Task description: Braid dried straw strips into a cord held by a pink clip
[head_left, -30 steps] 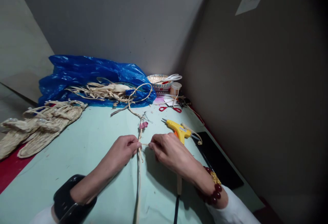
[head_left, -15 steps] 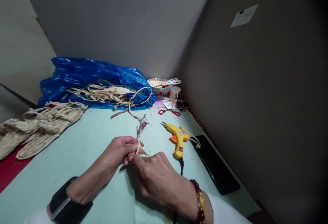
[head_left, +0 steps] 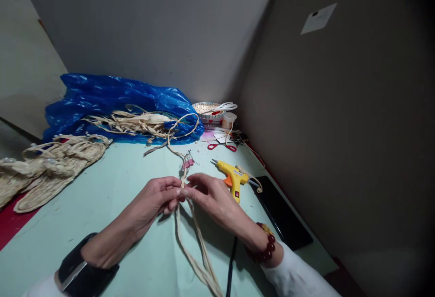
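Observation:
A pale plant-fibre braid (head_left: 183,181) runs down from a pink binder clip (head_left: 188,164) to my fingers. My left hand (head_left: 165,194) pinches the braid from the left. Meeting it from the other side, my right hand (head_left: 209,193) has its thumb and forefinger closed on the same spot. Loose fibre strands (head_left: 195,260) hang below both hands towards the near edge. Beyond the clip, the finished cord (head_left: 197,122) curves up in a loop beside the blue bag. The fingertips partly hide the crossing of the strands.
A yellow glue gun (head_left: 233,177) lies right of my hands, near a black tablet-like slab (head_left: 283,213). Red-handled scissors (head_left: 222,147), a basket (head_left: 207,109) and a plastic cup (head_left: 229,119) sit at the back. Left are a blue plastic bag (head_left: 118,95) with dry fibres and woven sandals (head_left: 57,174).
My right hand has moved up and turned, its fingers now beside the left fingertips at the braid. The long loose strands below have come into view. The view has shifted slightly.

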Available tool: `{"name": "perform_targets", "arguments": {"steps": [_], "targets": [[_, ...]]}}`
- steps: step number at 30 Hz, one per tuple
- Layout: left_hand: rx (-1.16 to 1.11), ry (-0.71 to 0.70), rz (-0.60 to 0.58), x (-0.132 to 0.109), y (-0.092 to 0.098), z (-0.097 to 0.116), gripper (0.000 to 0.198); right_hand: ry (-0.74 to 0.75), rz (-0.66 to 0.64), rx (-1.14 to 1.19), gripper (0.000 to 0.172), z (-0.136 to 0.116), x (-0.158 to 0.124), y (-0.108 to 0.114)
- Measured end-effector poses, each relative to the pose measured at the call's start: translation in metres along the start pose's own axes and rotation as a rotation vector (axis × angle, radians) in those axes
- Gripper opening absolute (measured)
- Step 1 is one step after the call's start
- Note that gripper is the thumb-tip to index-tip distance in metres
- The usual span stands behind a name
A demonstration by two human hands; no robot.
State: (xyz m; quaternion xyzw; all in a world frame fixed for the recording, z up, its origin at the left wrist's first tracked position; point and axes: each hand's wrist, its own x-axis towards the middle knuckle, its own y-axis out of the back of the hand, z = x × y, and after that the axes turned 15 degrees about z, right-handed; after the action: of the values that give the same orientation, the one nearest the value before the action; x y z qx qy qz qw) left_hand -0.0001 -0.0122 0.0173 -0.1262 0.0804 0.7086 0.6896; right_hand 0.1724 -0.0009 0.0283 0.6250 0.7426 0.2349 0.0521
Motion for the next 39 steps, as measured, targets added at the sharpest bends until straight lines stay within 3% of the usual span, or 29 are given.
{"name": "perform_targets", "arguments": {"steps": [3,6,11,15,19,26,30,33,39], "targets": [[0.05,-0.055,0.001,0.002,0.0,-0.003,0.013,-0.122,-0.184,0.257,0.034,0.014,0.005,-0.009],[0.103,-0.093,-0.003,0.003,-0.001,-0.006,0.016,-0.203,-0.221,0.417,0.035,0.023,0.007,-0.014],[0.183,-0.104,0.011,0.001,-0.005,-0.006,0.018,-0.241,-0.264,0.406,0.031,0.022,0.012,-0.007],[0.268,-0.129,0.075,-0.003,-0.006,-0.008,0.016,-0.077,-0.146,0.058,0.018,0.013,0.008,-0.002],[0.358,-0.189,0.126,-0.005,-0.004,-0.01,0.018,0.067,-0.018,-0.221,0.019,0.009,0.002,-0.003],[0.563,-0.332,0.109,-0.011,-0.004,-0.002,0.012,-0.112,-0.105,0.175,0.02,0.025,0.007,-0.014],[0.717,-0.403,0.136,-0.012,-0.004,0.005,0.007,-0.166,-0.032,0.165,0.015,0.024,0.005,-0.018],[0.846,-0.444,0.188,-0.011,-0.003,0.01,0.019,-0.169,0.009,0.149,0.012,0.021,0.004,-0.018],[0.888,-0.541,0.322,-0.014,-0.007,0.01,0.019,-0.124,0.033,0.119,0.012,0.02,0.004,-0.017]]}}
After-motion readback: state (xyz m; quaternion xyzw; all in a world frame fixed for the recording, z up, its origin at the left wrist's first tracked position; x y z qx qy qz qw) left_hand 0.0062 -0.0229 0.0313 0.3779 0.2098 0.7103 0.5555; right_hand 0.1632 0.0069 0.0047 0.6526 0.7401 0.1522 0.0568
